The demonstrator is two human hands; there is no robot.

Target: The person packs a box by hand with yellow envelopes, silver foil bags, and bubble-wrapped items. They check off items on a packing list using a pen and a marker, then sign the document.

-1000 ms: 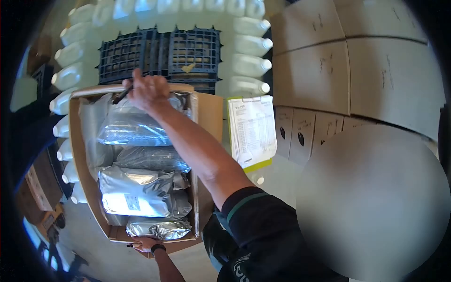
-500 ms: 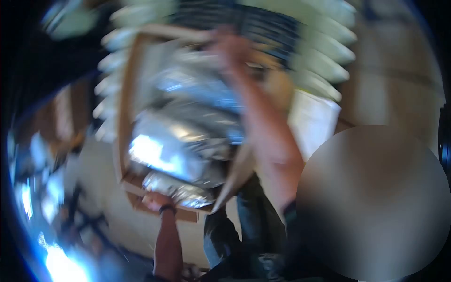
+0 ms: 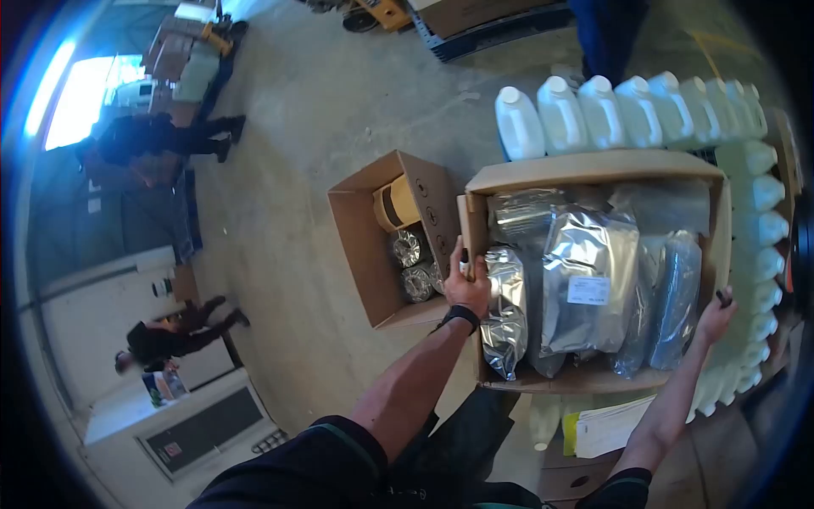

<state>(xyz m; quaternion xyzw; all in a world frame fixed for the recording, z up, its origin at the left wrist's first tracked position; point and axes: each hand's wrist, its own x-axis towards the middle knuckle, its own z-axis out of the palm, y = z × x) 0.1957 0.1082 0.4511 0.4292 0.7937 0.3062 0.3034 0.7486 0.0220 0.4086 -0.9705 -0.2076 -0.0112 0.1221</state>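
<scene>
A cardboard box (image 3: 598, 163) of silvery wrapped packs stands in front of me. A flat foil pouch (image 3: 591, 246) with a white label lies on top in the middle; a shiny foil pack (image 3: 505, 331) lies at the left and a clear-wrapped bundle (image 3: 676, 297) at the right. My left hand (image 3: 468, 291) is closed at the box's left wall, around a marker (image 3: 464, 264) with a white barrel and dark end. Beside the right wall, my right hand (image 3: 716, 321) is closed on a small black stick-like piece (image 3: 723, 298).
To the left, an open carton (image 3: 365, 263) holds foil-wrapped rolls and a brown roll. White plastic jugs (image 3: 640, 114) line the far and right sides. Papers (image 3: 617, 427) lie near my right forearm. Two people (image 3: 161, 140) are at the left; another person's legs (image 3: 606, 34) show at the top.
My view has swung round and steadied, bringing the second carton and people into sight. My right arm, earlier reaching across to the box's far edge, is now at its right side.
</scene>
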